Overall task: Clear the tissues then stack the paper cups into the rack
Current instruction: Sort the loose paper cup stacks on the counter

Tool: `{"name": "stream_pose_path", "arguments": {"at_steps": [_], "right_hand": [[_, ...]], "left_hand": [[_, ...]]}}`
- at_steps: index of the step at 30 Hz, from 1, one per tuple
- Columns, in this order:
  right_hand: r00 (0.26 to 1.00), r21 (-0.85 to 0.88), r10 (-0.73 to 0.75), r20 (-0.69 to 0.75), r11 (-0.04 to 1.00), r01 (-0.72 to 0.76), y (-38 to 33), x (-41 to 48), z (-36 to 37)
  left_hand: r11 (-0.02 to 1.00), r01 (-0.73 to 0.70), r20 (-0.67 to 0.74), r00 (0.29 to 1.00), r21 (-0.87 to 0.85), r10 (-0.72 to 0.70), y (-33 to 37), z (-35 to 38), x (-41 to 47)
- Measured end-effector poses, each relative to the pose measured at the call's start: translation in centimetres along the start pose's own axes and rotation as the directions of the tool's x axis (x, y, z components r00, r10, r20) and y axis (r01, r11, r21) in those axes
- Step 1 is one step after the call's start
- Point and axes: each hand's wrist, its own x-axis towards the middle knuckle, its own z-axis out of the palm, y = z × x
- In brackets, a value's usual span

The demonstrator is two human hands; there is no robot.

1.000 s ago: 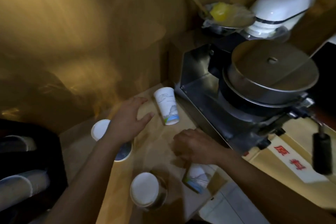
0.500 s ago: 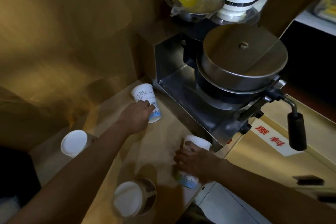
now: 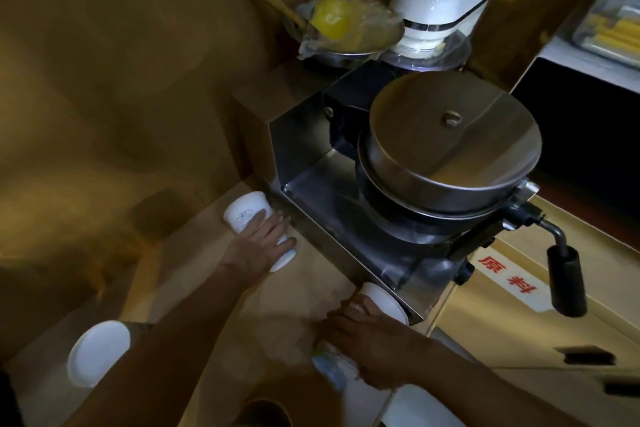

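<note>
My left hand (image 3: 259, 246) is wrapped around a white printed paper cup (image 3: 246, 215) that stands on the wooden counter (image 3: 287, 305) beside the steel machine. My right hand (image 3: 367, 336) grips a second white paper cup (image 3: 384, 300), tilted, close to the machine's front corner. A third cup (image 3: 98, 352) sits at the lower left, its white end facing me. No tissues and no cup rack are in view.
A steel machine (image 3: 433, 163) with a round lid and a black crank handle (image 3: 566, 281) fills the right of the counter. Behind it stand a metal bowl with something yellow (image 3: 343, 28) and a white appliance (image 3: 446, 0). A brown wall closes the left side.
My left hand went from reaching toward the standing cup to closing around it. My right hand lifted its cup upright near the machine's corner. The view shifted right, away from the cups at the lower left.
</note>
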Motion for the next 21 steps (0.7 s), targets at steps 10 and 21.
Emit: {"name": "stream_pose_path", "arguments": {"at_steps": [10,21], "right_hand": [[0.887,0.375,0.257,-0.383,0.921,-0.105,-0.1,3.0,-4.8],[0.713,0.655,0.366,-0.598,0.736,0.172,-0.9,8.8,-9.0]], "left_hand": [[0.481,0.539,0.068,0.711,-0.691,-0.7,1.0,-1.5,-2.8],[-0.251,0.442,0.386,0.246,-0.861,-0.889,5.6,-3.3,-8.3]]}}
